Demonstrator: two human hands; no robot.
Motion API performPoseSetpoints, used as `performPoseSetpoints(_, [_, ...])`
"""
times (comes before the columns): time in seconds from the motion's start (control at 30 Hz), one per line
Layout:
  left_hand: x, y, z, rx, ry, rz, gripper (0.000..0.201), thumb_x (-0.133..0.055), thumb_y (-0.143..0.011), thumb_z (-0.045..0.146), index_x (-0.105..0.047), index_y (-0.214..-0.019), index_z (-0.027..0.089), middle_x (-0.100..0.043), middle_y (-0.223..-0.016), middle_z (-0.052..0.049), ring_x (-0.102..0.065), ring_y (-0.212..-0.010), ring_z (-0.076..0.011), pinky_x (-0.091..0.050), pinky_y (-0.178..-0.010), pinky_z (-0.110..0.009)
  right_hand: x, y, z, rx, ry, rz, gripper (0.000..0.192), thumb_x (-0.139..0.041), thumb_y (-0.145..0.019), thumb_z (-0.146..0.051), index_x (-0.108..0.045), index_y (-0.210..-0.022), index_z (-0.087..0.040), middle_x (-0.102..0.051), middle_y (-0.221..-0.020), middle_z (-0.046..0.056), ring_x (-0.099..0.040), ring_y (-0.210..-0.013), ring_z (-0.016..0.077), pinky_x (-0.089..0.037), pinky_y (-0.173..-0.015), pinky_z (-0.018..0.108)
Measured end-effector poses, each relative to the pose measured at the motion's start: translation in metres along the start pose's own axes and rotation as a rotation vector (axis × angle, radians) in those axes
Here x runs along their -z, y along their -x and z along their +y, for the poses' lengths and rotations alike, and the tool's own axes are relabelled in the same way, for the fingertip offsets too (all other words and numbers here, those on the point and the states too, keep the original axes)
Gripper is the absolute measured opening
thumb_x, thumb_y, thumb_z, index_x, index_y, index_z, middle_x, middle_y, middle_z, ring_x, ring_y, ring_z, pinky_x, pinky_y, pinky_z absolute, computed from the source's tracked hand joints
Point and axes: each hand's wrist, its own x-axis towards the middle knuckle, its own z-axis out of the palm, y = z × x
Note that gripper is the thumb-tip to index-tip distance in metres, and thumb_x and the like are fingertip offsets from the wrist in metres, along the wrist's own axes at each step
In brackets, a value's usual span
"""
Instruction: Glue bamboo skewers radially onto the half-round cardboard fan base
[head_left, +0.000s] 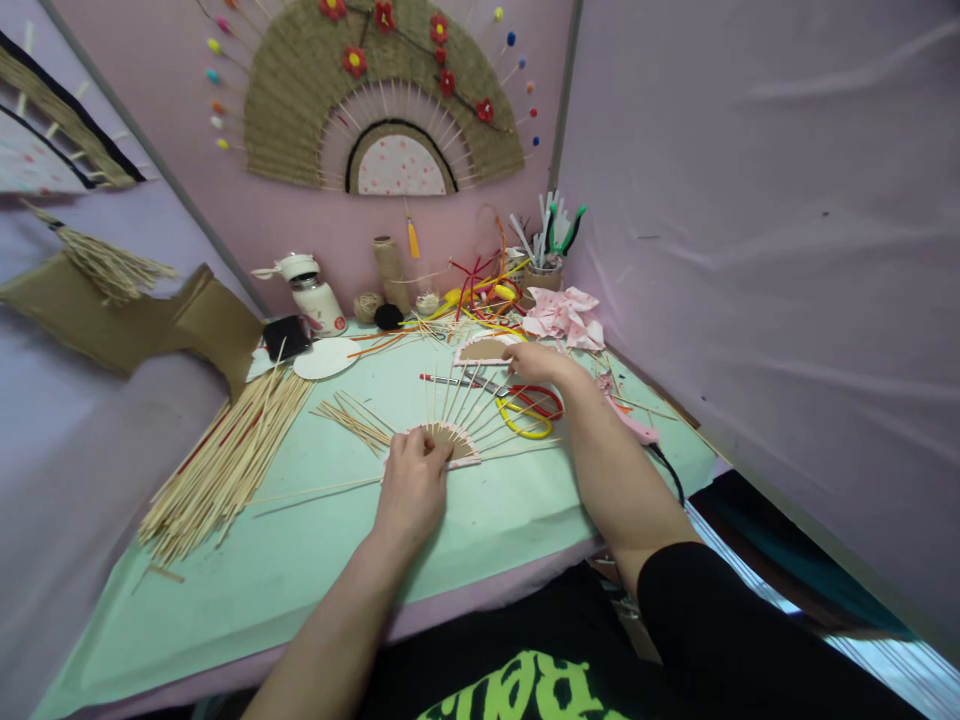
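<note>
My left hand (411, 485) rests on the desk (300, 560) near its middle, fingers curled down onto the cardboard half-disc of a small fan frame (454, 435). It presses the piece flat rather than closing round it; the fingertips touch the near end of the thin sticks that spread out from the half-disc toward the far edge.

My right hand (536, 362) reaches farther, toward the far right part of the desk, its fingers lying on the outer tips of the fan's sticks, just beside a second half-disc with a pink rim (484, 348). Whether those fingers pinch a stick or merely rest on it, I cannot tell (the hand is small and turned away).

A yellow and red pair of loops (534, 410) lies just right of the fan, under my right forearm. A pink glue gun (630, 420) lies near the right edge. A large bundle of sticks (225, 465) lies along the left edge, and a smaller loose bunch (352, 418) sits just left of the fan. At the far edge stand a white bottle (315, 295), a twine spool (390, 270) and a cup of tools (547, 270).
</note>
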Motion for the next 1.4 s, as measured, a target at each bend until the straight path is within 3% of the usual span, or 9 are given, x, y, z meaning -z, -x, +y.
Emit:
performPoseSetpoints(0.33, [-0.001,0.001,0.000,-0.014,0.006,0.010,0.034,-0.048,-0.092,0.012,-0.077,-0.106,0.023,-0.055,-0.101,-0.011,-0.041,-0.097,-0.0259,-0.045,-0.086,-0.040,-0.010,-0.012,0.014,-0.035,-0.001,-0.013,0.038,-0.071,-0.079,-0.025,-0.071,-0.118,-0.026,-0.074,-0.116,0.006,-0.069,-0.101,0.0225,-0.047,-0.082,0.026])
performPoseSetpoints(1.0, [0.002,0.001,0.002,-0.024,0.012,0.025,0.032,-0.047,-0.092,0.013,-0.075,-0.105,0.023,-0.055,-0.100,-0.011,-0.043,-0.096,-0.0256,-0.047,-0.087,-0.041,-0.002,-0.003,0.009,-0.035,0.011,-0.033,0.044,-0.078,-0.073,-0.028,-0.071,-0.117,-0.026,-0.074,-0.116,0.006,-0.067,-0.105,0.0239,-0.048,-0.081,0.027])
performPoseSetpoints(1.27, [0.003,0.001,0.003,-0.010,0.020,0.019,0.032,-0.048,-0.090,0.009,-0.073,-0.106,0.020,-0.055,-0.102,-0.011,-0.043,-0.098,-0.0264,-0.046,-0.088,-0.041,0.014,0.022,0.012,-0.052,-0.078,0.034,0.044,-0.047,-0.089,-0.012,-0.065,-0.128,-0.021,-0.074,-0.119,0.008,-0.066,-0.108,0.0211,-0.046,-0.087,0.028])
performPoseSetpoints(1.4, [0.002,0.001,0.003,-0.020,0.017,0.032,0.031,-0.049,-0.090,0.010,-0.074,-0.104,0.020,-0.054,-0.102,-0.011,-0.043,-0.098,-0.0266,-0.046,-0.088,-0.041,0.009,0.048,0.017,-0.062,-0.150,0.121,0.046,-0.040,-0.092,-0.013,-0.061,-0.133,-0.020,-0.072,-0.123,0.007,-0.063,-0.114,0.0214,-0.044,-0.094,0.030])
